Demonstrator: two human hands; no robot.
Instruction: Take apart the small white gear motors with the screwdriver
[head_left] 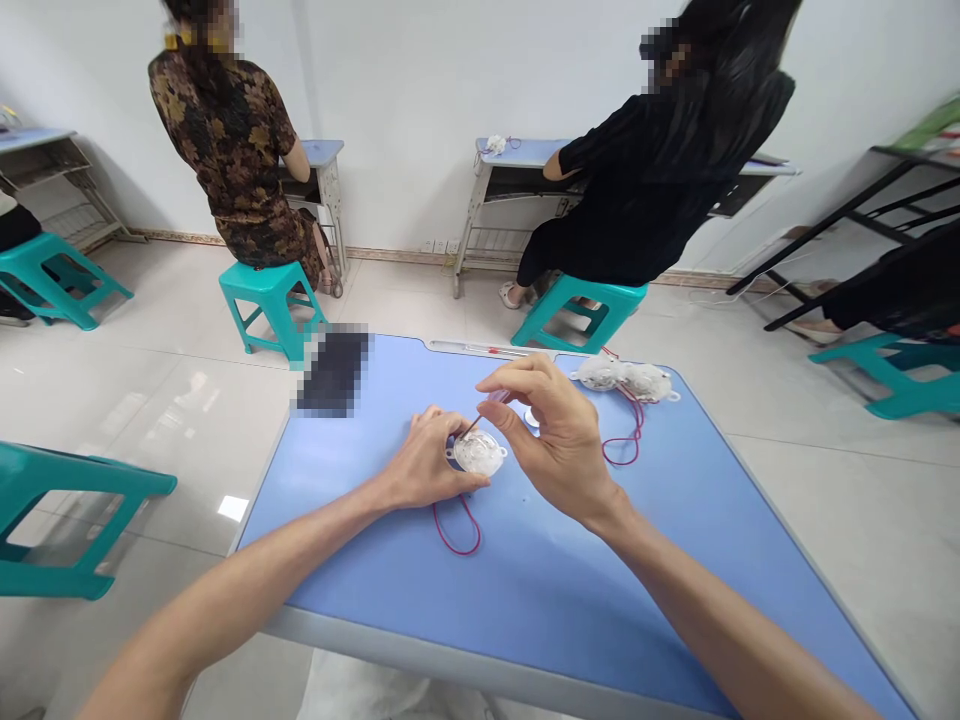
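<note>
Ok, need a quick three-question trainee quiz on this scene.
1. Which hand holds the round clear plastic piece: the left hand or the right hand?
2. True or false: a red wire loops from that piece across the blue desk toward the person.
3. How many similar round pieces lie together near the desk's far edge, to the right of the hands?

Key:
1. The left hand.
2. True.
3. Two: the pair of white round pieces.
</note>
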